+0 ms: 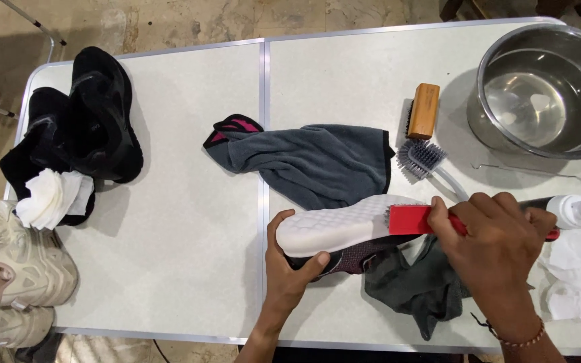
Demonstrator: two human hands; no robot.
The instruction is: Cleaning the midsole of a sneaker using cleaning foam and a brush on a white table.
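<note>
Scrubbing the white sole of the sneaker, lying on its side on the tabletop beside the grey towel. Left hand pinching the toe end, fingers clamped on it. Right hand wrapped tight around the red brush, bristles touching the heel. Best keeping short, even strokes, pressing the shoe down firmly to prevent slipping.

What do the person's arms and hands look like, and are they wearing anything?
Both arms are bare, with no sleeves or gloves. The right hand has a thin beaded bracelet with a dark cord at the wrist. The left hand wears nothing, and no rings show on the fingers.
</note>
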